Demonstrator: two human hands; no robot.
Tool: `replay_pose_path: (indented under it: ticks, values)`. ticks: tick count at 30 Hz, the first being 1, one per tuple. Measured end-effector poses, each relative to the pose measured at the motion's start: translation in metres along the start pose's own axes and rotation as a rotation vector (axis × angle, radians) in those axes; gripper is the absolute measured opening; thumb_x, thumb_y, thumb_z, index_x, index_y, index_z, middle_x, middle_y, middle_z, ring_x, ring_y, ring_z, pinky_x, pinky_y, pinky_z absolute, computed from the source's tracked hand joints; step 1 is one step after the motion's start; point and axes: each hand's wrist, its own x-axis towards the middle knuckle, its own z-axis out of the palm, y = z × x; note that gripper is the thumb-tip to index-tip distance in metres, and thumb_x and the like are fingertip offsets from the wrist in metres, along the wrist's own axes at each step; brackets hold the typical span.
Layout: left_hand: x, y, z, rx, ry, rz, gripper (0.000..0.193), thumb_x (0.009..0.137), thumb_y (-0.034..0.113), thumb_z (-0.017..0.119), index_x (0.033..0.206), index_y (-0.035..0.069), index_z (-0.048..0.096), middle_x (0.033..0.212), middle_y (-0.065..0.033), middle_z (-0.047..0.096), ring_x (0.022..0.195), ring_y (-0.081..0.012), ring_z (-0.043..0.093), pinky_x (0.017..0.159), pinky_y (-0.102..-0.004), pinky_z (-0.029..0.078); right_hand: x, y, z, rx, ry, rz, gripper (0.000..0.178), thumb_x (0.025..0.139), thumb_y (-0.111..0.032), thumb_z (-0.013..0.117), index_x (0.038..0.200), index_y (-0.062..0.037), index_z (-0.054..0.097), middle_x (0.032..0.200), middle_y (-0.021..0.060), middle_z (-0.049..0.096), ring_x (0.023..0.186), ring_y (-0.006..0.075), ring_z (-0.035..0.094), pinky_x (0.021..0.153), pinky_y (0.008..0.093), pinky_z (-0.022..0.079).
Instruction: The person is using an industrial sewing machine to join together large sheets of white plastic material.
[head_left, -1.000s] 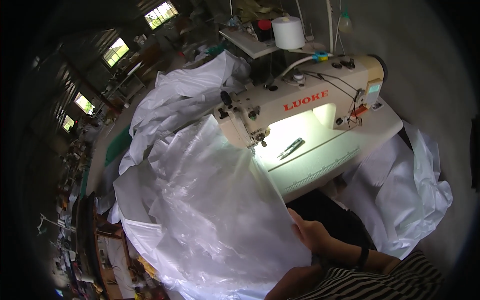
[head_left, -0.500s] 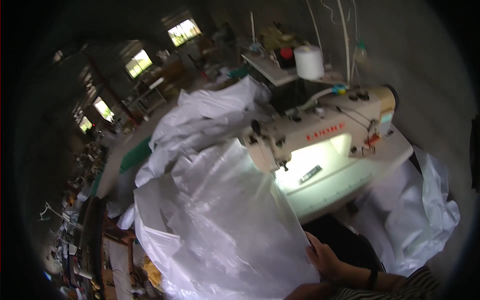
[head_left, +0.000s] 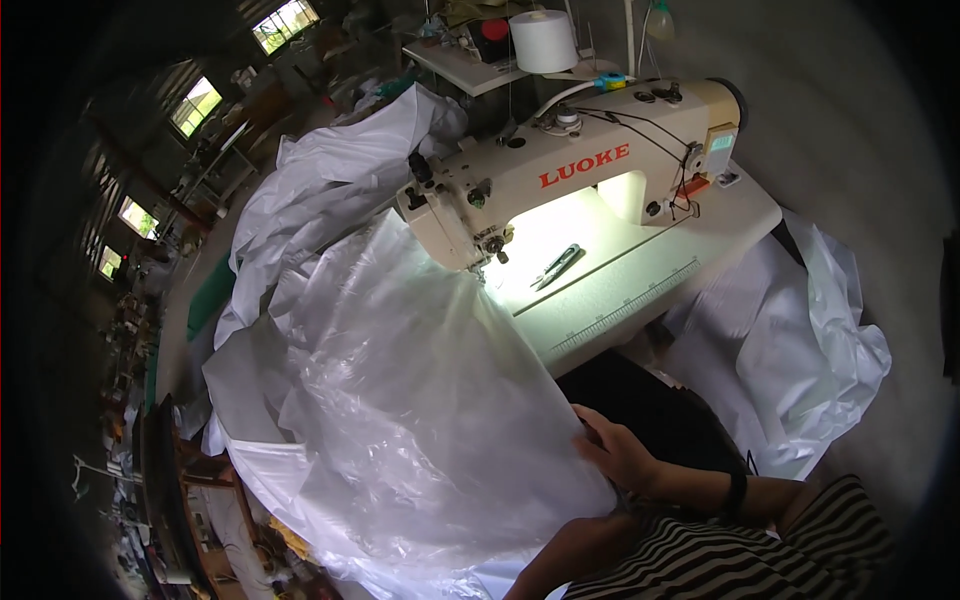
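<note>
My right hand (head_left: 618, 458) is closed on the right edge of a large white plastic sheet (head_left: 430, 400), fingers curled over its border. The sheet spreads wrinkled over the left side, with its upper end at the needle area of a white sewing machine (head_left: 590, 165). My left forearm (head_left: 575, 550) shows at the lower edge; the left hand itself is out of sight. Thread snips (head_left: 558, 267) lie on the lit machine bed (head_left: 620, 285), apart from both hands.
More white sheeting (head_left: 330, 180) is heaped behind, and another bunch (head_left: 770, 350) hangs at the right. A white thread cone (head_left: 543, 42) stands behind the machine. A dark surface (head_left: 650, 410) lies beside my right hand. Wooden furniture (head_left: 205, 500) stands at the lower left.
The view has shifted, so the machine and sheet sit farther left and higher in the picture. My right hand keeps hold of the sheet's edge. More of my left forearm shows.
</note>
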Motion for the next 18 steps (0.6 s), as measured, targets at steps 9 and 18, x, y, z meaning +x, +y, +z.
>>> replay_pose_path:
  ticks: [9, 18]
  values:
    - [-0.013, 0.001, -0.004, -0.111, 0.145, -0.066, 0.009, 0.090, 0.011, 0.056, 0.095, 0.007, 0.061, 0.099, -0.0070, 0.059, 0.096, -0.0200, 0.058, 0.088, -0.0298, 0.050, -0.002, -0.002, 0.008, -0.086, 0.020, -0.045, 0.057, 0.098, -0.017, 0.055, 0.146, 0.0005, 0.031, 0.084, 0.0205, 0.066, 0.073, 0.0306, 0.068, 0.069, 0.0351, 0.053]
    - [-0.024, -0.032, -0.044, -1.397, 0.263, -0.755, 0.018, 0.082, 0.005, 0.063, 0.100, 0.006, 0.065, 0.088, -0.0180, 0.067, 0.076, -0.0353, 0.065, 0.067, -0.0428, 0.052, -0.017, -0.010, 0.013, -0.739, -0.138, -0.162, 0.066, 0.087, -0.012, 0.060, 0.146, 0.0016, 0.034, 0.061, 0.0077, 0.061, 0.047, 0.0229, 0.062, 0.043, 0.0362, 0.049]
